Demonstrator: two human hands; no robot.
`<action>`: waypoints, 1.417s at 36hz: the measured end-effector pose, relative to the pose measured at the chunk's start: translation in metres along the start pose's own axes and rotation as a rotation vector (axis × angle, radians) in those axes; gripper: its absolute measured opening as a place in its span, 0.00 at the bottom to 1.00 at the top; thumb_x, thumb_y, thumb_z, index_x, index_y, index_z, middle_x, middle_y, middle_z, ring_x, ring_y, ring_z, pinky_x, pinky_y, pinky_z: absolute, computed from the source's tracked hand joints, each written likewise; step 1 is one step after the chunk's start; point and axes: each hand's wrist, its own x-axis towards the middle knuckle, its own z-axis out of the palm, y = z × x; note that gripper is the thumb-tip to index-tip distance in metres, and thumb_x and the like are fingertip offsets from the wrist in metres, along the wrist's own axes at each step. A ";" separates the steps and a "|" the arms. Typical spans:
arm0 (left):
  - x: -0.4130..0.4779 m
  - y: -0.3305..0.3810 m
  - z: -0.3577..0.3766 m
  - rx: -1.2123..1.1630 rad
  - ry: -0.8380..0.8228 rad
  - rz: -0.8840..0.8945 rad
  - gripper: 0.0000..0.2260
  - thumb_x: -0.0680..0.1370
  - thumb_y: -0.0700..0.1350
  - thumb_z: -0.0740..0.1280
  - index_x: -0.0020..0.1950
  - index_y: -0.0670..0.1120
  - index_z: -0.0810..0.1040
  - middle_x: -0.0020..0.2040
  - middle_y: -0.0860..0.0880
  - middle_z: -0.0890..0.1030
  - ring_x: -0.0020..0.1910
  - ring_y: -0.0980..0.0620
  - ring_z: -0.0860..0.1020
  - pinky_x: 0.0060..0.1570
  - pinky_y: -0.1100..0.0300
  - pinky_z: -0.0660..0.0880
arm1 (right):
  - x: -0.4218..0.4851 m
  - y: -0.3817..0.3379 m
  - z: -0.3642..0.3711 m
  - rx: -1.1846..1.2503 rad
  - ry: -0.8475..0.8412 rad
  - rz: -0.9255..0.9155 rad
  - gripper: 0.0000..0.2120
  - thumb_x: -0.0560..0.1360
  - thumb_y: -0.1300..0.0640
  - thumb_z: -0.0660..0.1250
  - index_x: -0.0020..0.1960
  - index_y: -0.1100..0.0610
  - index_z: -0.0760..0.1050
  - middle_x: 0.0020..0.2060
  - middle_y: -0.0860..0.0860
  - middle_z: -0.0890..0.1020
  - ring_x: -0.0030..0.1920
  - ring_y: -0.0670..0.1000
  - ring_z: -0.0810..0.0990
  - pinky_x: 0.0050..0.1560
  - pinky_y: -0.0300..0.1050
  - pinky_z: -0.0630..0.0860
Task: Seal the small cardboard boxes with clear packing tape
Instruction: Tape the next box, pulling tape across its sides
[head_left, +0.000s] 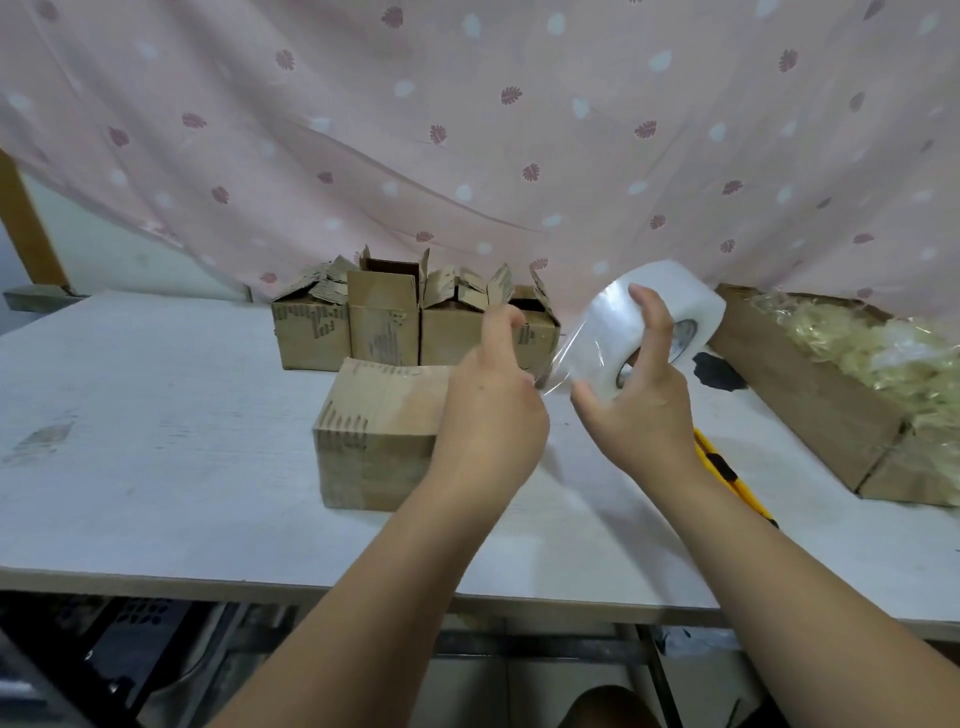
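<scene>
- Table (156, 415): pale top, carrying everything listed below.
- Curtain (467, 130): pink, leaf print, hanging behind the table.
- Open boxes (384, 332): 4 in a row at the back, touching side by side, flaps up.
- Closed box (379, 431): just in front of the row, flaps down, directly left of the left hand.
- Left hand (493, 410): raised above the table, fingers curled, pinching the free end of the strip; index finger lifted.
- Strip (566, 353): clear tape stretched between the 2 hands, off the box.
- Roll (670, 306): held in the air, right of the closed box.
- Right hand (639, 395): thumb and fingers wrapped around the roll.
- Knife (727, 467): yellow, flat on the table, partly under the right forearm.
- Carton (810, 415): large, at the far right, filled with pale shredded packing.
</scene>
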 end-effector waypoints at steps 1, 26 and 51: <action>-0.003 -0.003 0.002 0.033 0.013 0.029 0.22 0.77 0.32 0.58 0.66 0.53 0.64 0.45 0.50 0.76 0.41 0.62 0.72 0.35 0.73 0.67 | 0.001 0.000 0.001 0.004 -0.015 -0.001 0.40 0.68 0.62 0.69 0.70 0.39 0.52 0.24 0.44 0.60 0.23 0.48 0.66 0.23 0.35 0.62; 0.030 -0.051 -0.067 -0.558 -0.166 -0.170 0.20 0.77 0.30 0.64 0.58 0.55 0.70 0.31 0.54 0.77 0.34 0.56 0.80 0.33 0.58 0.79 | 0.035 -0.038 0.015 0.122 -0.450 -0.216 0.44 0.67 0.69 0.64 0.69 0.35 0.51 0.45 0.66 0.73 0.25 0.45 0.64 0.26 0.36 0.61; -0.002 -0.023 -0.092 -0.390 0.123 -0.147 0.19 0.76 0.32 0.68 0.59 0.53 0.70 0.34 0.43 0.82 0.32 0.52 0.83 0.34 0.65 0.78 | 0.044 -0.010 -0.011 -0.535 -0.367 -0.675 0.44 0.67 0.73 0.68 0.70 0.38 0.55 0.36 0.59 0.73 0.38 0.61 0.73 0.47 0.56 0.72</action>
